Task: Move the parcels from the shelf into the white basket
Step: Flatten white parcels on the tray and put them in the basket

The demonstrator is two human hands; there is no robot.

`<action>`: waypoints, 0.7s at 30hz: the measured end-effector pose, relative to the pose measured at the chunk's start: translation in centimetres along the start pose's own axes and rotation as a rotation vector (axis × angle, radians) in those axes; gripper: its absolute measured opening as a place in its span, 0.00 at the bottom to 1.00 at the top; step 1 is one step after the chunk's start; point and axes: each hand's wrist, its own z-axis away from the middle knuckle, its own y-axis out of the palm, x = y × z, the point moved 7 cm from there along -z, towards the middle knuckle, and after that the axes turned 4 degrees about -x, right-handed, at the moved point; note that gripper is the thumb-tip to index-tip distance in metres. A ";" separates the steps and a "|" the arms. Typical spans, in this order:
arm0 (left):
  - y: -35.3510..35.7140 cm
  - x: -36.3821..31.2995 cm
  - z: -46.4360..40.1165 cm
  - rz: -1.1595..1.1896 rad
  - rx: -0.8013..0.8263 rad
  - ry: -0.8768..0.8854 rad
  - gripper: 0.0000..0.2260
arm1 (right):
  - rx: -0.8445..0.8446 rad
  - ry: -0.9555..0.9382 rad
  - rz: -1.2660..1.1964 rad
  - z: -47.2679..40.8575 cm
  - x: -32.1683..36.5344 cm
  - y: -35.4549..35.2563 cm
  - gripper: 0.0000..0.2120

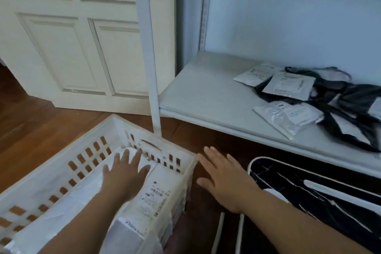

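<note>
Parcels (288,86) lie on the shelf (206,93), well beyond my right hand (222,181), which hovers flat and empty. My left hand (123,173) presses, fingers spread, on packets in the basket (68,142). Loose black bags (350,97) under them could drag along or snag.

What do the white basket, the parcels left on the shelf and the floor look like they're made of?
White basket: likely rigid moulded plastic, matt, with regular slots cut through its walls. Shelf parcels: seemingly thin plastic mailer bags, slightly glossy and crinkled, with printed labels; the dark ones look like black film. Floor: wood or wood-look boards, reddish brown with a sheen; which one is unclear.
</note>
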 end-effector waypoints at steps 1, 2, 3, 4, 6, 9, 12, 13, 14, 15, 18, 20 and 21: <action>-1.7 -2.0 0.1 0.029 -0.044 0.040 0.29 | -0.023 0.033 0.041 0.9 -1.8 -1.2 0.50; -3.5 -4.8 0.3 0.047 -0.085 0.101 0.28 | -0.050 0.080 0.073 2.3 -4.1 -2.6 0.54; -4.7 -6.8 0.5 0.072 -0.107 0.156 0.27 | -0.071 0.124 0.090 3.2 -5.7 -3.7 0.58; -5.9 -9.2 0.7 0.105 -0.128 0.211 0.26 | -0.099 0.169 0.107 4.4 -7.5 -5.0 0.61; -7.9 -13.9 1.2 0.183 -0.158 0.301 0.24 | -0.144 0.262 0.089 6.9 -10.8 -7.3 0.51; -9.8 -21.2 2.9 0.311 -0.175 0.408 0.23 | -0.160 0.415 0.102 11.6 -16.1 -9.4 0.29; -10.0 -28.1 4.4 0.392 -0.150 0.514 0.21 | -0.159 0.563 0.103 16.5 -21.3 -9.9 0.28; -9.8 -30.1 4.9 0.397 -0.141 0.547 0.21 | -0.161 0.608 0.094 18.1 -22.7 -9.7 0.29; -9.4 -32.1 5.3 0.387 -0.142 0.581 0.21 | -0.161 0.646 0.083 19.5 -24.1 -9.4 0.29; -9.0 -33.9 5.6 0.377 -0.140 0.605 0.21 | -0.159 0.675 0.078 20.7 -25.2 -9.1 0.29; -8.1 -38.9 6.9 0.317 -0.153 0.701 0.21 | -0.175 0.730 0.078 23.2 -28.3 -9.1 0.28; -7.6 -42.0 7.8 0.300 -0.146 0.776 0.20 | -0.194 0.766 0.101 24.1 -30.5 -9.4 0.26; -7.3 -43.4 8.2 0.304 -0.144 0.806 0.20 | -0.209 0.791 0.115 24.4 -31.7 -9.7 0.25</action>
